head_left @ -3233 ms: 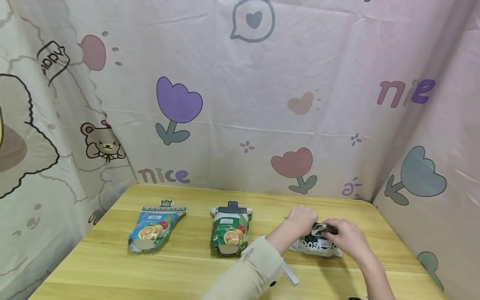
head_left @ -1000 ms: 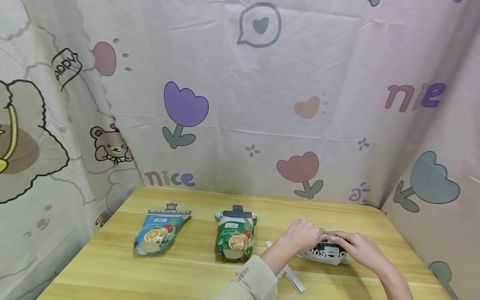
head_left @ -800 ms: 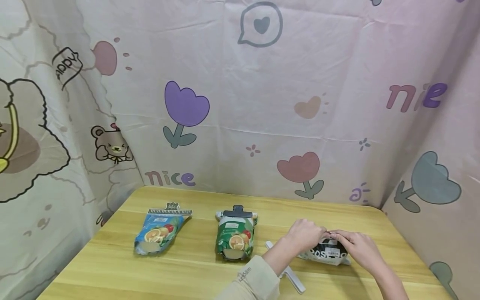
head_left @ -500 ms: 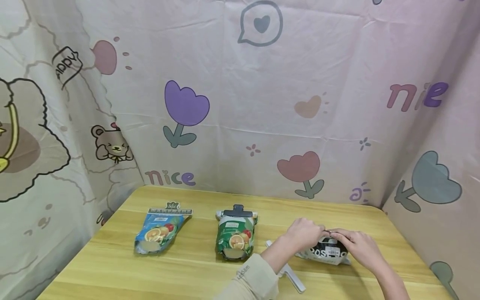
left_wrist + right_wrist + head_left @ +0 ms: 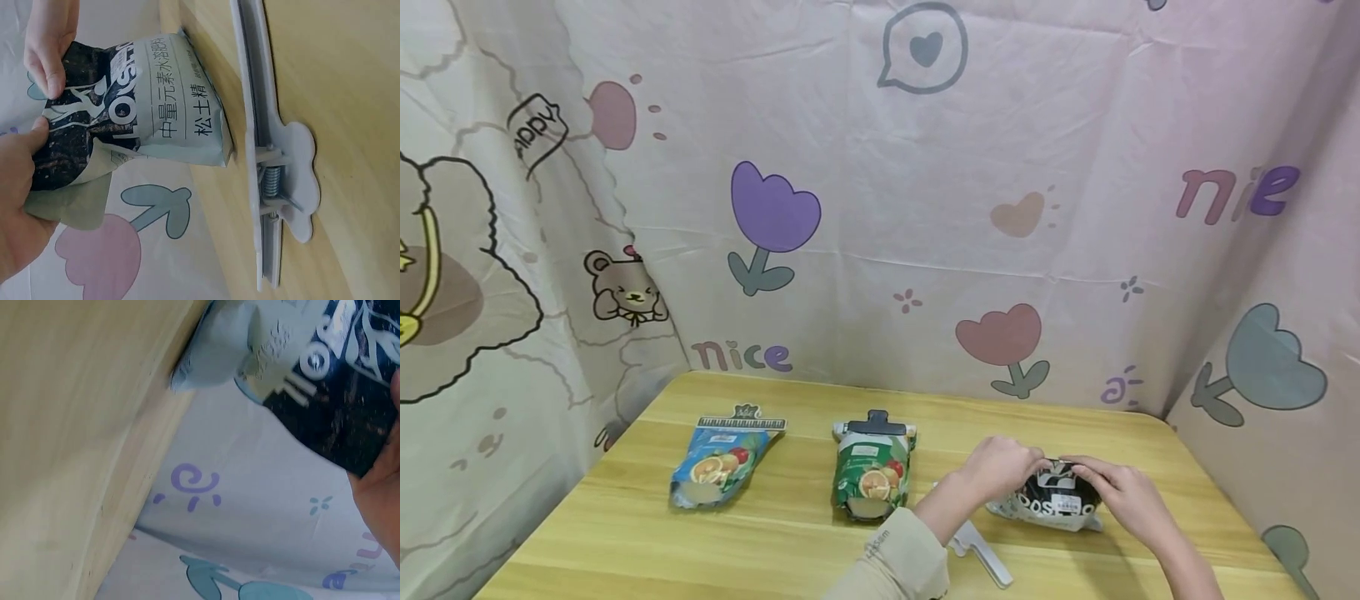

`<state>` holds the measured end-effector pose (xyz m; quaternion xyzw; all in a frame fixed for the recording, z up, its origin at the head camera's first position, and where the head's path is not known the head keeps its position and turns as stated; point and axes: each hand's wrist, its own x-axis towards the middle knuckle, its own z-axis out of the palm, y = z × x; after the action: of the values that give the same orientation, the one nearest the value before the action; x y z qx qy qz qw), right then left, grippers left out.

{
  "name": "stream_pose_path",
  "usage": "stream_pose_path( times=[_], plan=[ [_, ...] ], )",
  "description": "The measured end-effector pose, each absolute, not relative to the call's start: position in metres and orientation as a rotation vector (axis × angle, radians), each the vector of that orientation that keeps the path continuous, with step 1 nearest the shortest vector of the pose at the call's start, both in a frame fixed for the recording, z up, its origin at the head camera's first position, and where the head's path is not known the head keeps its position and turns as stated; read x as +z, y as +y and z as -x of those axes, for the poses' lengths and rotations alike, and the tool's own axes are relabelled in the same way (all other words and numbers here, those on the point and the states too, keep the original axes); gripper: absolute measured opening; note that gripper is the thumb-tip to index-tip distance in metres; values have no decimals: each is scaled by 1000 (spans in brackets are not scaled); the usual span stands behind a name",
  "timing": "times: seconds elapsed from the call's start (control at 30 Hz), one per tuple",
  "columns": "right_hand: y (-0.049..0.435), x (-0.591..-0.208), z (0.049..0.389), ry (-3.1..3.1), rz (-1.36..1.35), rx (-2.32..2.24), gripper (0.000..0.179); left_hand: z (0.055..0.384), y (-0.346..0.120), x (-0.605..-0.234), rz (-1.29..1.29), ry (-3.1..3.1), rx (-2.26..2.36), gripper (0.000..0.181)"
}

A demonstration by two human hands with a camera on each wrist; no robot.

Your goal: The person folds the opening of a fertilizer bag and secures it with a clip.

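Both hands hold the top of a black-and-white fertilizer bag (image 5: 1058, 510), which stands on the table at the right. My left hand (image 5: 1003, 465) pinches the top left, thumb on the printed face in the left wrist view. My right hand (image 5: 1123, 493) pinches the top right corner, thumb in front. The bag's dark upper panel (image 5: 331, 409) is spread between them, its lower part pale. A white sealing clip (image 5: 297, 181) with a metal spring lies beside the bag, partly behind my left forearm in the head view.
On the wooden table (image 5: 760, 546) lie a blue pouch (image 5: 718, 467) closed with a piano-pattern clip (image 5: 742, 422) and a green pouch (image 5: 871, 475) closed with a black clip (image 5: 876, 425). A printed curtain (image 5: 880, 208) hangs behind and at both sides.
The hands were close together at the middle of the bag's folded top; now they are further apart and more of the dark panel shows. The pouches and the white clip have stayed put.
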<state>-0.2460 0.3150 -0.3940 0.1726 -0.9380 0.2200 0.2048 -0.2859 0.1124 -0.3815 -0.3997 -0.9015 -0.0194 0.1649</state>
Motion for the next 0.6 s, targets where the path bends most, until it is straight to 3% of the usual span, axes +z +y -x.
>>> stream_pose_path(
  times=[0.2, 0.6],
  plan=[
    [326, -398, 244, -2569, -498, 667, 18, 290, 100, -383, 1209, -2694, -395, 34],
    [332, -402, 243, -2411, -503, 561, 12, 285, 94, -381, 1247, -2651, -466, 32]
  ],
)
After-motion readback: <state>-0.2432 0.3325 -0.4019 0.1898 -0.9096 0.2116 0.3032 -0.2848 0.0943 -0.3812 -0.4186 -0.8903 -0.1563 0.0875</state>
